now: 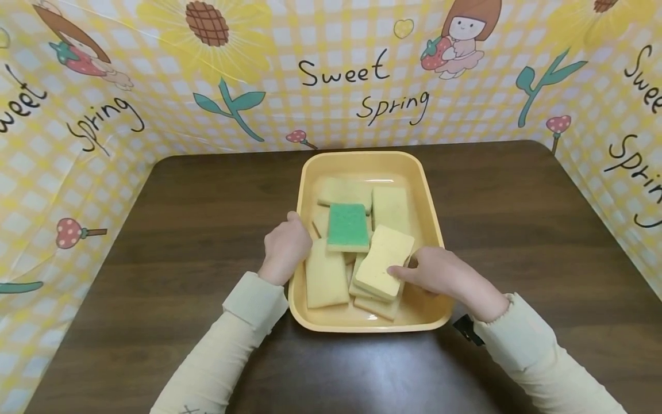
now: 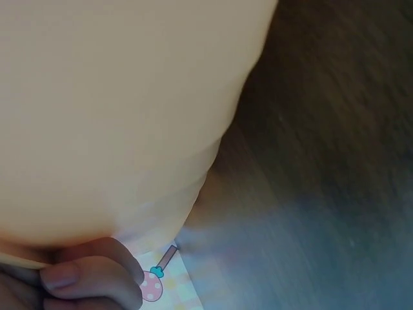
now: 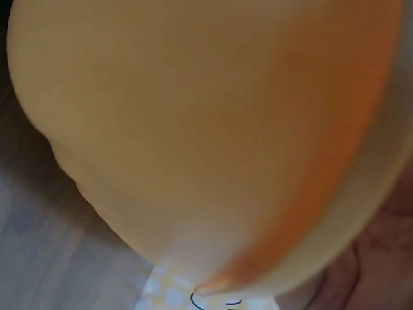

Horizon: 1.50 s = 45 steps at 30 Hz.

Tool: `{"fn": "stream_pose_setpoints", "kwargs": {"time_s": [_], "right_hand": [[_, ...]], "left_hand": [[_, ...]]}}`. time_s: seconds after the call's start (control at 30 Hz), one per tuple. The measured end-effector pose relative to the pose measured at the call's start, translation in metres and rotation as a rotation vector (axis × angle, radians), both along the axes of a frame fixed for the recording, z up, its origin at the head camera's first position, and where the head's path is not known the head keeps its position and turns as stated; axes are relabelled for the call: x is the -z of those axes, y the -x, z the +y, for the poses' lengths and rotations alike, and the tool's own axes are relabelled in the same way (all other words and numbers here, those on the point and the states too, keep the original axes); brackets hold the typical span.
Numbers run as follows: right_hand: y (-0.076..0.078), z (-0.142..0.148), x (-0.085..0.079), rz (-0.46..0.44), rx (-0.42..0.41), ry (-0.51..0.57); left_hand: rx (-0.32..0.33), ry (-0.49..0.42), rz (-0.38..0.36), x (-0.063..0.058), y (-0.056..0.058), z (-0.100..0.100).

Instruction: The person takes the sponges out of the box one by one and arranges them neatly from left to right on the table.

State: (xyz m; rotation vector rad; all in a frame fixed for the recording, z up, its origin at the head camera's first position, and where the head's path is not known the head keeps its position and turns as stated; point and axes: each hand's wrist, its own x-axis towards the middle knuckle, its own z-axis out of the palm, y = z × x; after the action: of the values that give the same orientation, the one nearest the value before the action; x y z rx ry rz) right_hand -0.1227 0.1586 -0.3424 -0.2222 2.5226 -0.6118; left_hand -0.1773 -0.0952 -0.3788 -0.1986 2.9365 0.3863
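A yellow plastic tray (image 1: 357, 329) holds several pale yellow sponges, some overlapping. One, a sponge with a green scouring face (image 1: 347, 224), lies green side up in the middle. My left hand (image 1: 288, 247) grips the tray's left rim; in the left wrist view its curled fingers (image 2: 97, 279) are at that edge, beside the tray's outer wall (image 2: 116, 116). Over the right rim reaches my right hand (image 1: 439, 269), pinching a wavy-sided yellow sponge (image 1: 385, 253) atop the front-right pile, thumb on its upper face. The other right fingers are mostly hidden. The tray wall fills much of the right wrist view.
The tray stands on a dark wooden table (image 1: 207, 213). Behind and at both sides hangs a yellow checked cloth (image 1: 331, 34) with printed flowers and lettering. More sponges lie at the tray's back right (image 1: 390, 207) and front left (image 1: 327, 279).
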Motion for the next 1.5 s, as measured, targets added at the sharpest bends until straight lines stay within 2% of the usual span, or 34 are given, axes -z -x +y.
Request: {"fn": "stream_pose_setpoints", "kwargs": {"time_s": [0.17, 0.33, 0.6, 0.93, 1.13, 1.5], "right_hand": [[-0.001, -0.002, 0.002, 0.043, -0.012, 0.048], [-0.003, -0.005, 0.003, 0.088, 0.025, 0.043], [-0.005, -0.009, 0.005, 0.024, 0.075, 0.049], [-0.006, -0.012, 0.008, 0.029, 0.133, 0.04], [-0.007, -0.007, 0.002, 0.034, 0.176, 0.054], [-0.005, 0.005, -0.012, 0.132, 0.174, 0.076]], "left_hand": [[0.006, -0.001, 0.004, 0.0, 0.0, 0.0], [0.018, -0.005, -0.001, 0.001, 0.001, 0.002], [0.011, -0.02, -0.017, 0.0, 0.0, -0.001], [0.017, -0.021, -0.002, 0.002, 0.0, 0.0], [0.021, -0.018, 0.006, 0.002, -0.001, 0.001], [0.013, -0.022, -0.004, 0.001, -0.002, 0.0]]}}
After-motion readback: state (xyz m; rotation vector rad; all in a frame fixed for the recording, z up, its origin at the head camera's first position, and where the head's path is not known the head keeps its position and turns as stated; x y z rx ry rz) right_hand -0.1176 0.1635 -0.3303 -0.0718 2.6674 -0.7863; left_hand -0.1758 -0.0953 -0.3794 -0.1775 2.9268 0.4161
